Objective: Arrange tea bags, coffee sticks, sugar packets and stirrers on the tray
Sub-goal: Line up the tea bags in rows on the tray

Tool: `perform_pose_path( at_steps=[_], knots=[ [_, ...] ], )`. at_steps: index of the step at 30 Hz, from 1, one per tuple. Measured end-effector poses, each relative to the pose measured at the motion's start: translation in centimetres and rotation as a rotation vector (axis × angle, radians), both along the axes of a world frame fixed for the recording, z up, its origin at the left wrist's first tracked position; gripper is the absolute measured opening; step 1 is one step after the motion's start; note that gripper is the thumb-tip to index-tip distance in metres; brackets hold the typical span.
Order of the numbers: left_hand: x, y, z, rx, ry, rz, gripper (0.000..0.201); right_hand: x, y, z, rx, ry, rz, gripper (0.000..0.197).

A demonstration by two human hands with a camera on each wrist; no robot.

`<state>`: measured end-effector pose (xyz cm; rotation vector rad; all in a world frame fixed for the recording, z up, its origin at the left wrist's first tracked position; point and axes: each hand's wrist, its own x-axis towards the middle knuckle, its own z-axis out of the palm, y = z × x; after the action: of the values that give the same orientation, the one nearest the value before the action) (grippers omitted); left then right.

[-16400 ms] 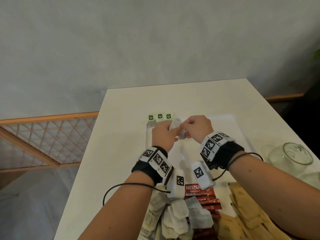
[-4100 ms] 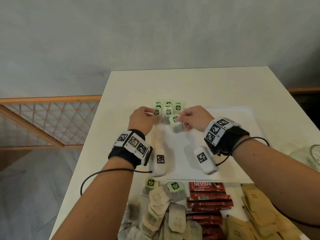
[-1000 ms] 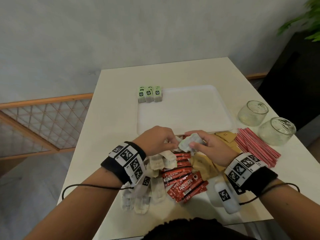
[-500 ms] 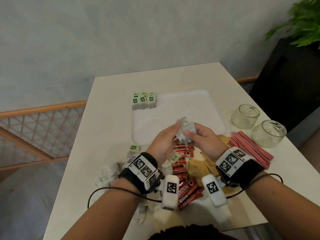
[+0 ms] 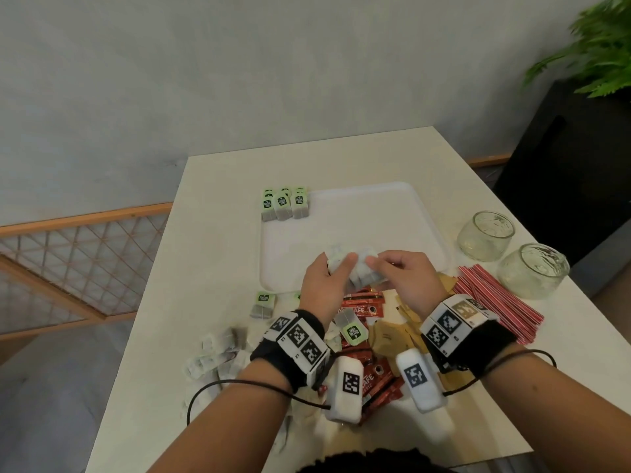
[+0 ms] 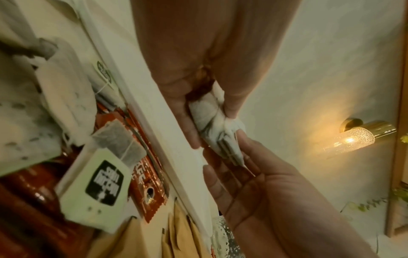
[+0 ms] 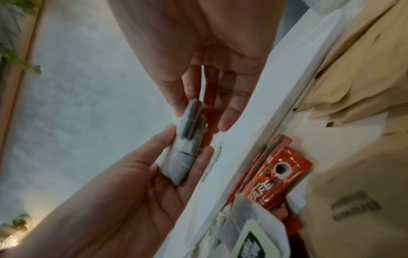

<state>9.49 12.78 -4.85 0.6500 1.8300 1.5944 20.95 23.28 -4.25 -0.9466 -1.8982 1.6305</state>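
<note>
My left hand and right hand hold a small bundle of tea bags together, just above the near edge of the white tray. In the left wrist view the left hand pinches the tea bags between thumb and fingers, while the right hand comes in from below. In the right wrist view the right hand has its thumb on the tea bags. Green-tagged tea bags stand in the tray's far left corner.
Red coffee sticks, brown sugar packets and loose tea bags lie in front of the tray. Red stirrers lie to the right, beside two glass jars. A plant stands at the far right.
Both hands have lifted the bundle of tea bags off the pile and carried it forward to the tray's near edge. Several loose tea bags now lie spread to the left.
</note>
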Motion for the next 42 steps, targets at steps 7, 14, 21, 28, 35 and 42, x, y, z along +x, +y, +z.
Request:
perform_pose_path(
  at_steps=[7,14,21,28,35,42],
  knots=[
    [-0.2,0.6,-0.3,-0.003,-0.188,0.083,0.031,-0.6,0.6,-0.3,-0.079,0.056,-0.143,0.016],
    [-0.2,1.8,0.6,-0.216,0.282,-0.024,0.032,-1.0,1.0,-1.0,0.238,-0.133,-0.153,0.017],
    [-1.1,2.6,0.9,-0.173,0.135,-0.004,0.025,-1.5,0.6,0.0,0.244,-0.113,-0.05,0.033],
    [-4.3,3.0,1.9,-0.189,0.025,-0.089,0.016,-3.8,4.4,0.0,0.3,-0.157,0.045,0.016],
    [-9.0,2.4,1.0,-0.208,-0.155,-0.015,0.015,-8.4,6.9,-1.5,0.129,-0.327,0.173,0.007],
    [-15.7,0.6,0.0,-0.198,-0.343,0.176,0.015,-15.1,7.5,-2.1,0.12,-0.371,0.174,0.002]
  ],
)
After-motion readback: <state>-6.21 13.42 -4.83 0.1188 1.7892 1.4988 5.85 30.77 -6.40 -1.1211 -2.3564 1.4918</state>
